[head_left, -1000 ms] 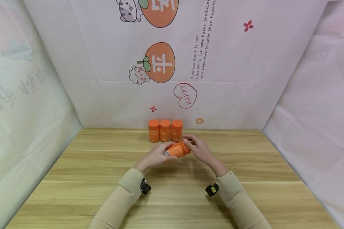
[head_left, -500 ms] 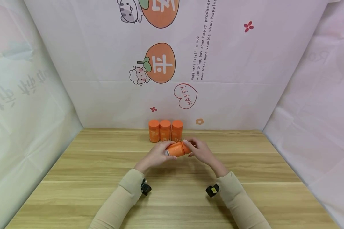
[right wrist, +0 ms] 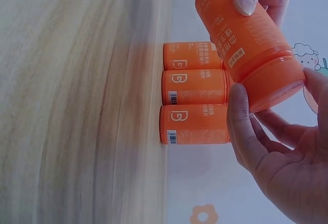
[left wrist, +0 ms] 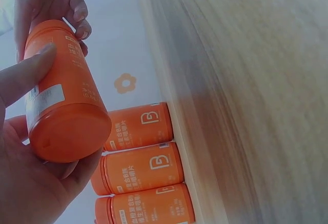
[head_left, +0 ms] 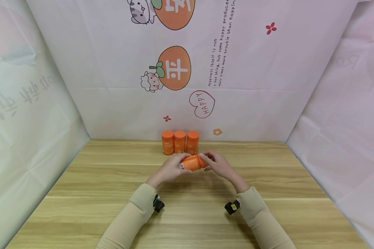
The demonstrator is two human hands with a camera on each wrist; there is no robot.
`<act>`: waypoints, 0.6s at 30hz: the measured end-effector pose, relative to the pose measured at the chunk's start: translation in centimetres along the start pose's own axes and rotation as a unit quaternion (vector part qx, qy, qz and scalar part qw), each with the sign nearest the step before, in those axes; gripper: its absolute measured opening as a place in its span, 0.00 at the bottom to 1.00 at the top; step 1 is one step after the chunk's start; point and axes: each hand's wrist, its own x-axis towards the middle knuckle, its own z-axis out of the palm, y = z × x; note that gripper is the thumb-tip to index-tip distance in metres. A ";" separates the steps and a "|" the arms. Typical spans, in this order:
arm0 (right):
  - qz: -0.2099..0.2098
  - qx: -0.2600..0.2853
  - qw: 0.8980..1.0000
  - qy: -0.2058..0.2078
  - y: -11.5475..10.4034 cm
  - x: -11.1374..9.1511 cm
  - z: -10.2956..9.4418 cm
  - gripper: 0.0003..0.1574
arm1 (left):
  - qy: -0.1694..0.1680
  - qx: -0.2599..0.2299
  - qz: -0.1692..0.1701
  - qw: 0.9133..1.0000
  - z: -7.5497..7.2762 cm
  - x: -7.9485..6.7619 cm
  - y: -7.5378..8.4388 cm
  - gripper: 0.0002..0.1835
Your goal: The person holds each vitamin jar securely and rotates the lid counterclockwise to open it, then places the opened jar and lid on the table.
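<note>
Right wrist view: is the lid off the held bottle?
No, the orange lid sits on the held bottle, with the right hand gripping it.

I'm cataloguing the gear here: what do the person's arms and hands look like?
The left sleeve and right sleeve are beige, each ending in a thick cuff that looks turned back. At the wrists sit a left camera and a right camera, both small and black; the right one bears a yellow patch. The left hand and right hand wear no gloves.
</note>
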 end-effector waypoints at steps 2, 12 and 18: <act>-0.001 0.001 1.000 -0.005 0.0 0.0 0.0 0.29 | -0.001 0.002 0.000 1.000 0.0 0.0 0.0 0.32; -0.014 0.005 0.999 -0.045 -2.7 -1.4 -0.8 0.25 | -0.008 0.003 0.000 1.000 -0.1 0.1 -0.1 0.32; -0.032 0.002 0.998 -0.051 -0.4 -0.7 -0.6 0.28 | -0.013 -0.008 -0.006 1.000 -0.1 0.0 -0.2 0.32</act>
